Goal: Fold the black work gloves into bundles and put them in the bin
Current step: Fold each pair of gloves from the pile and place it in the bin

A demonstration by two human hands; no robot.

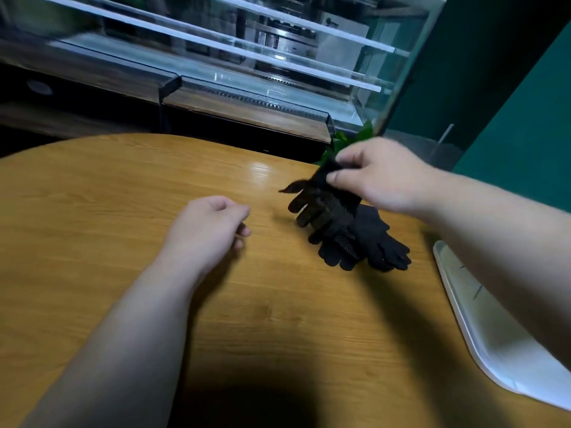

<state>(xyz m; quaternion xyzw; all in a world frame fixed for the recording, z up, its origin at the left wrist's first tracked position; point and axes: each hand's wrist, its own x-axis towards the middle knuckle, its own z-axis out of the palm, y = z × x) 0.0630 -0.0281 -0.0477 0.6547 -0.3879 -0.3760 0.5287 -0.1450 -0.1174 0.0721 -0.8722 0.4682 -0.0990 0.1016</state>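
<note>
Your right hand (383,177) has thumb and fingertips clamped on the cuff of one black glove (324,205), which hangs fingers-down just below that pinch, its tips low over the pile of gloves (370,242) lying on the table (123,196) under your knuckles. Your left hand (207,230) hovers well off to the side of that pinch, fingers loosely curled with nothing in them. The step in hand looks like picking out one glove to fold, so lift it until its fingertips hang free of the pile and do not drag a second glove along. Then bring your left fingers under the dangling end to steady it, lay it flat on the bare wood between your two hands, and roll from the glove's fingers toward the cuff so the cuff can wrap the bundle. The knit looks limp and grippy, so I judge it will snag on its neighbours. What I take to be the white bin (494,335) sits beneath your right forearm, near enough to bump. Green leaves (364,134) poke up just behind your right fingers, with a glass case (247,57) beyond them
</note>
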